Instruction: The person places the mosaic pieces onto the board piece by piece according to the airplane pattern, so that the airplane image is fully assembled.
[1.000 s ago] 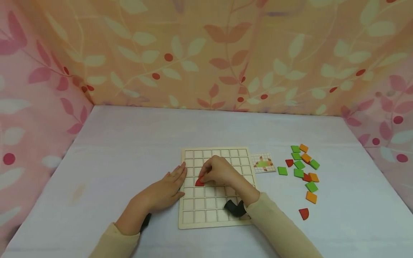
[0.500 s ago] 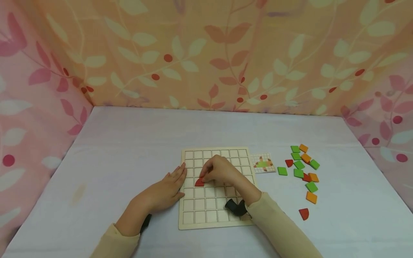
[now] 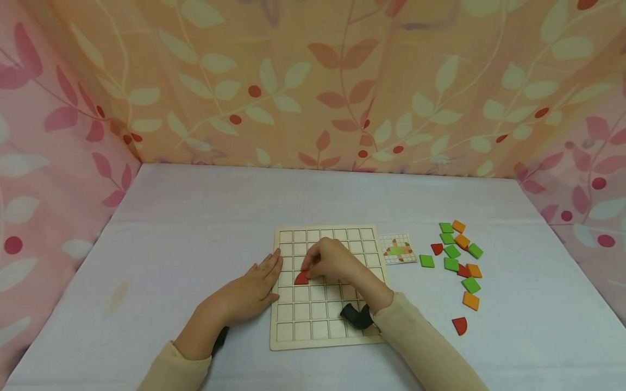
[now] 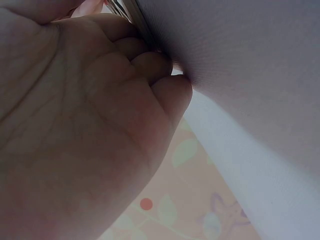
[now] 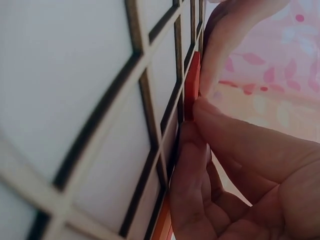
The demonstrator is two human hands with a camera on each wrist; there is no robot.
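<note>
While the left hand (image 3: 251,290) lies with its fingers extended against the near-left edge of the gridded board (image 3: 303,330), the right hand (image 3: 332,259) reaches over the squares and pinches a red quarter-round piece (image 3: 301,279) between thumb and fingertips. From where I stand, that piece is over the second column from the left, about halfway up the board; I can't tell whether it sits fully down in its square. The right-wrist view shows it edge-on against the dark-lined grid, the thumb touching its end. A black curved object (image 3: 356,317) shows over the board beside the right wrist. Just beyond the board's right side lies a small picture card (image 3: 398,248) with a coloured figure on a grid. Farther right, loose pieces are scattered on the white tabletop (image 3: 205,217): green tiles (image 3: 427,261), orange tiles (image 3: 471,301) and red rounded pieces, some overlapping, with one red wedge (image 3: 459,326) lying apart, nearest the person. Behind everything hangs a leaf-patterned cloth (image 3: 293,70).
</note>
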